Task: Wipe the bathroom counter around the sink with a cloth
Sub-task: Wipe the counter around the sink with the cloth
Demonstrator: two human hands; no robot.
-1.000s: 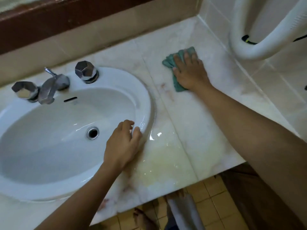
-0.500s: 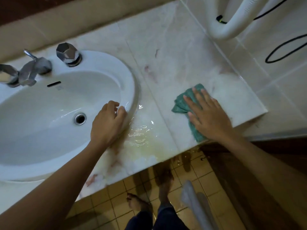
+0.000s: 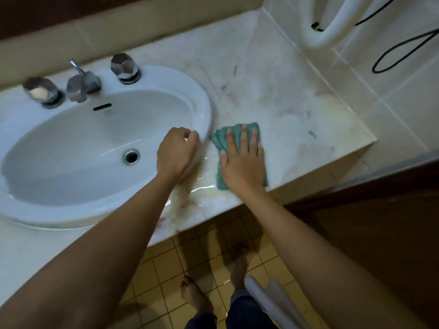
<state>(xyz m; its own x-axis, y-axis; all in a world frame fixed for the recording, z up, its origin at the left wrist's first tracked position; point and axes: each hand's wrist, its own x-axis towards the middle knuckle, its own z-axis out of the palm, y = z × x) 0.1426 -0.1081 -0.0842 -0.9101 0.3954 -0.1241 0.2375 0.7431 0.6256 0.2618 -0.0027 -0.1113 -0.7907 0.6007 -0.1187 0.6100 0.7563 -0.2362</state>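
A green cloth [image 3: 222, 138] lies flat on the pale marble counter [image 3: 285, 103], right beside the sink's right rim. My right hand [image 3: 242, 162] presses down on it with fingers spread, covering most of it. The white oval sink [image 3: 71, 148] fills the left of the view. My left hand [image 3: 175, 153] rests curled on the sink's right rim, holding nothing. A wet, yellowish patch glistens on the counter [image 3: 204, 193] just below both hands, near the front edge.
A chrome tap [image 3: 82, 85] with two faceted knobs [image 3: 124, 67] stands behind the sink. A white pipe [image 3: 316, 32] and a black cable [image 3: 403, 46] hang on the tiled wall at right. Below the counter edge are yellow floor tiles and my bare feet [image 3: 194, 295].
My right hand has slid the cloth from the far right corner toward the front, then left, up against the sink rim. My left hand has stayed on the rim.
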